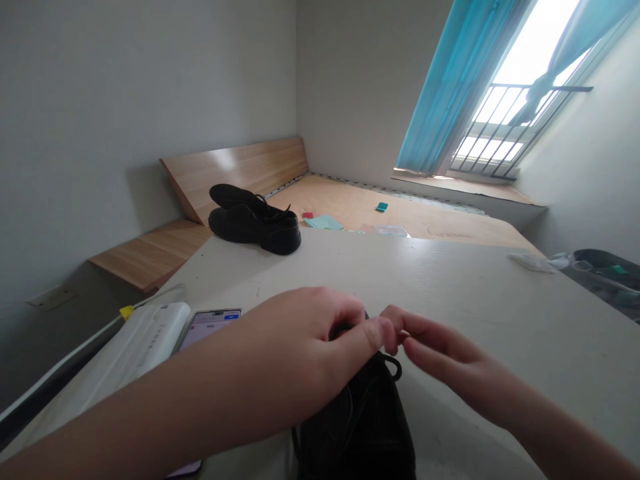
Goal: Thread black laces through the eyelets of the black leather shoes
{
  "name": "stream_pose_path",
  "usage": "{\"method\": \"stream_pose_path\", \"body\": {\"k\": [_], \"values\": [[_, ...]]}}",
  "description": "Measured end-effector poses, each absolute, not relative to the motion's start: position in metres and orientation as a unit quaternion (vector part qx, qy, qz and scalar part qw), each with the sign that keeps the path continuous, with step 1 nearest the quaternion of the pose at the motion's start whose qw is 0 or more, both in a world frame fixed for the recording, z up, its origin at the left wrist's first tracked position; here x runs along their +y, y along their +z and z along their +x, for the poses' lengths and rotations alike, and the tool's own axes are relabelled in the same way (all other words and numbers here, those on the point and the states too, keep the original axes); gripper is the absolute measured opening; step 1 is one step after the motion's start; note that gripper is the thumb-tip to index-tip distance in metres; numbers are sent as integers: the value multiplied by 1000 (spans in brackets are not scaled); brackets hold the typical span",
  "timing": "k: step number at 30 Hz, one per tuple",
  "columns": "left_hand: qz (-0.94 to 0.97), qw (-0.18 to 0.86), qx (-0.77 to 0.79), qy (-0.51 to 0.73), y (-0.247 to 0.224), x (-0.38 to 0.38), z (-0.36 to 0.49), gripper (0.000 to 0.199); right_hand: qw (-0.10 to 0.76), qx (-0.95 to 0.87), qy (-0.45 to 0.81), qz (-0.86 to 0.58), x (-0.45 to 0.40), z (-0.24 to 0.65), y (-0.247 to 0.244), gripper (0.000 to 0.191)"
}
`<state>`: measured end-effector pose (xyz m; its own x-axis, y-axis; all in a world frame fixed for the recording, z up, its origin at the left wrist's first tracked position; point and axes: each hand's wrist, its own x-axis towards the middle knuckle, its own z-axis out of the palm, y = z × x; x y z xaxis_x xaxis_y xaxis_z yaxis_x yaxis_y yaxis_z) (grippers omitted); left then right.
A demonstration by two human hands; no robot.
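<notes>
The left hand (295,340) pinches a dark lace (345,329) atop a black shoe (357,427) lying just below the hands on the tabletop (465,280), as the loosely open right hand (450,353) reaches in beside it; a pair of black shoes (255,223) sits well ahead.

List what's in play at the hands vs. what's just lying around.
In play:
left hand, pinching a lace on a black shoe
right hand, fingers just beside it

Lying around:
phone
white case
pair of black shoes
teal note
dark bin
</notes>
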<state>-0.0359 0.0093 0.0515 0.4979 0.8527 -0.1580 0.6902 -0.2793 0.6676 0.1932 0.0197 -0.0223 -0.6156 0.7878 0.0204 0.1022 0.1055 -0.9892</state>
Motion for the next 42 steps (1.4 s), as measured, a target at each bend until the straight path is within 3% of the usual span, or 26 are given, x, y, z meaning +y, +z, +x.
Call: {"method": "stream_pose_path", "body": {"k": [3,7,11,13,17,24,27,31,35,39,42], "values": [[751,418,473,195,61,6,-36,43,265,-736,519,-346,17,193,-27,13],[703,468,438,308,62,-1,-33,19,277,-674,599,-331,16,192,-30,16],[710,433,444,334,64,-11,-31,44,330,-542,697,-334,18,189,-28,16],[727,390,472,311,69,-15,-32,51,357,-490,717,-344,21,187,-29,16],[795,327,429,278,69,-14,-33,33,394,-379,770,-328,26,188,-36,22],[869,215,435,96,41,6,-32,17,312,-447,810,-217,20,199,-21,24],[877,205,429,64,35,10,-31,14,308,-542,746,-235,15,206,-11,23],[888,225,399,50,35,9,-31,20,376,-634,599,-312,13,211,-6,17],[873,267,399,91,40,9,-31,21,408,-718,420,-376,20,210,-9,45],[836,255,450,183,44,12,-31,27,358,-817,102,-440,29,211,-16,46],[802,309,460,222,46,13,-31,31,345,-807,92,-470,33,212,-21,47]]}}
